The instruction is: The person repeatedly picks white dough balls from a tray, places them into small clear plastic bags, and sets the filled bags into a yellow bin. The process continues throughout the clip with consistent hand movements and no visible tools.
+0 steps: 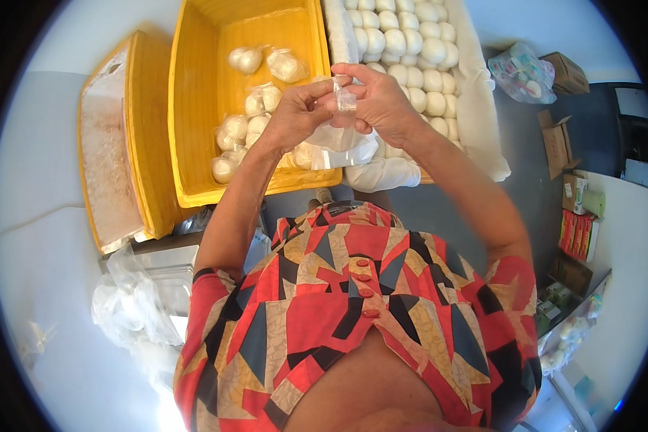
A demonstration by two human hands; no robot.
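Both hands meet over the inner edges of two containers, with a thin clear plastic bag (345, 108) between them. My left hand (300, 115) pinches one side of its film with bent fingers. Opposite it, my right hand (383, 103) has its fingers curled on the bag's upper part. Whether anything is inside the bag, I cannot tell. A yellow crate (176, 137) on the left holds several bagged white buns (286, 66). To the right, rows of bare white buns (410, 42) rest on a white cloth (477, 97). White plastic film (356, 153) lies just below my hands.
A second yellow box (147, 137), with a whitish panel, leans at the far left. Crumpled clear plastic bags (133, 295) lie at the lower left. On the right are a filled plastic bag (523, 72), cardboard boxes (565, 72) and an open carton (556, 147).
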